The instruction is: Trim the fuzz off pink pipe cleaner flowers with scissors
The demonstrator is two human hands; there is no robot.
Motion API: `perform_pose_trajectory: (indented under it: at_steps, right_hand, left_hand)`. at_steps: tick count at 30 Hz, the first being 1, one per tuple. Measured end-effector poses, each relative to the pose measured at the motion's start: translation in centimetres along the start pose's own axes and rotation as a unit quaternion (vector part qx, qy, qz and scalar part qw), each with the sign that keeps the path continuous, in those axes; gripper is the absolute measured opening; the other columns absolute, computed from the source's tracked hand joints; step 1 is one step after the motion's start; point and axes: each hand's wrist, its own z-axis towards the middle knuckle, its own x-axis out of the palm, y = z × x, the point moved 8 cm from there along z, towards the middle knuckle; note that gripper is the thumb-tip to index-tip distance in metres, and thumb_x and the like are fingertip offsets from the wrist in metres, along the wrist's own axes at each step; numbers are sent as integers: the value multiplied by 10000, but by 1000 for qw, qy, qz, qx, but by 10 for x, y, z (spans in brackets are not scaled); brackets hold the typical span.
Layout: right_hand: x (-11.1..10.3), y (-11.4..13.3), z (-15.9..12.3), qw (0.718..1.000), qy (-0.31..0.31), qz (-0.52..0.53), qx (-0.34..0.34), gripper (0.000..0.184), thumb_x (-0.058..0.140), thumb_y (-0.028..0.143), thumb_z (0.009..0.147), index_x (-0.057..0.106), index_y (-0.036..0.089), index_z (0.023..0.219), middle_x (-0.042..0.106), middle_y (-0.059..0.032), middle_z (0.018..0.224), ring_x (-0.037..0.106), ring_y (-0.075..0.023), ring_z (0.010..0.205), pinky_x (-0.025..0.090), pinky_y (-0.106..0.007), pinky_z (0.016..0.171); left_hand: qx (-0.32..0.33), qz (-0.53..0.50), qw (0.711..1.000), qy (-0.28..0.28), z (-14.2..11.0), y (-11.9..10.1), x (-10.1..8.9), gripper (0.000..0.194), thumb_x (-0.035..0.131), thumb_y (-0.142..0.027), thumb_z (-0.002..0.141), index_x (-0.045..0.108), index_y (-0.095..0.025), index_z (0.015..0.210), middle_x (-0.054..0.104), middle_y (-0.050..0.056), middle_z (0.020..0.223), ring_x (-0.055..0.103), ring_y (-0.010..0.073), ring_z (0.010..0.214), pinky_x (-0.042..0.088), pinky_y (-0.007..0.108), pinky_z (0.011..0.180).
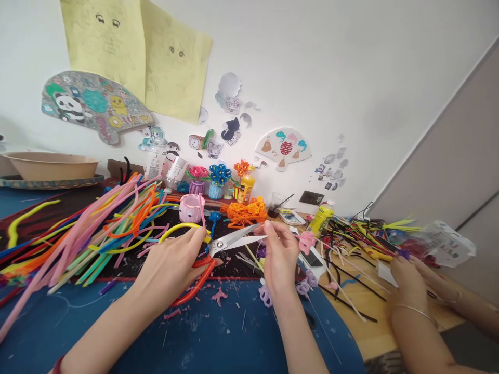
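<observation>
My left hand (171,265) is closed around scissors (220,244) with one yellow and one red handle. Their blades are spread and point right. Beside the blade tips, my right hand (279,254) has its thumb and fingers pinched together; what is between them is too small or hidden to make out. A pink fuzzy flower (307,241) shows just right of those fingers; I cannot tell whether they hold it. Purple looped pieces (265,294) lie by my right wrist. Pink scraps (219,296) are scattered on the blue mat (218,337) below the scissors.
Pipe cleaners (78,234) in many colours heap at left. Behind the scissors stand a pink cup (192,208), orange flowers (245,212) and a yellow bottle (246,185). At right, a co-worker's hands (409,280) hold something purple, near dark stems (351,280) and a plastic bag (444,244).
</observation>
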Motion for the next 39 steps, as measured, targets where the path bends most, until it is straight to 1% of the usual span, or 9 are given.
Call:
perform_pose_trajectory:
  at_steps: [5,12,20,24,28,31,34,36,39]
  right_hand:
    - [1,-1,-1,1000,0,11,24,148,780,269,680,684,162,711,690,4,640,655,-147,641,511,-309,700]
    - [0,-6,2,999,1,27,45,165,794,284,656,685,163,684,681,6,645,636,-136,628,517,-297,679]
    - [0,-9,2,998,7,29,59,204,809,317,627,671,172,666,682,-8,676,627,-141,644,525,-296,661]
    - [-1,-9,2,998,4,26,60,208,811,323,624,672,176,675,683,-15,705,635,-153,694,522,-306,690]
    - [0,-7,1,998,7,32,57,205,812,314,622,673,177,683,690,-11,713,631,-152,692,515,-314,697]
    - [1,-7,1,998,11,41,56,190,811,303,630,674,179,674,684,2,705,623,-140,688,505,-300,699]
    - [1,-6,2,998,18,39,54,197,811,311,633,672,178,675,679,1,704,620,-141,689,505,-303,700]
    - [2,-6,2,998,24,29,52,210,807,327,635,667,176,675,679,-6,708,624,-152,695,507,-317,704]
    - [2,-6,2,998,30,17,48,223,802,344,637,662,177,680,676,-10,706,624,-159,687,506,-330,705]
  left_hand:
    - [28,51,998,-37,-1,-3,-5,311,418,-529,898,460,-223,934,657,25,833,644,242,739,271,288,519]
    - [45,66,996,-49,-2,-5,-6,267,430,-485,907,480,-223,898,644,22,783,631,233,696,232,285,496]
    - [23,56,998,-15,-2,-2,0,275,421,-494,904,496,-229,911,650,26,764,624,233,645,183,282,474]
    - [8,28,1000,-3,-2,2,3,261,454,-491,886,504,-239,930,662,26,793,636,226,696,190,275,484]
    - [-1,15,1000,17,0,4,7,302,443,-533,876,488,-251,975,681,23,866,648,230,739,194,272,488]
    - [-10,1,999,43,0,3,10,318,435,-548,871,481,-255,984,692,19,883,650,231,734,196,271,483]
    - [-32,-19,997,69,0,4,11,339,441,-561,856,472,-252,992,702,24,888,650,237,720,206,271,481]
    - [-44,-29,996,78,0,4,11,349,442,-560,850,465,-248,1006,705,29,891,652,241,715,216,272,483]
    - [-44,-37,995,83,-1,3,11,334,431,-548,854,463,-249,999,704,31,888,655,234,711,220,275,486]
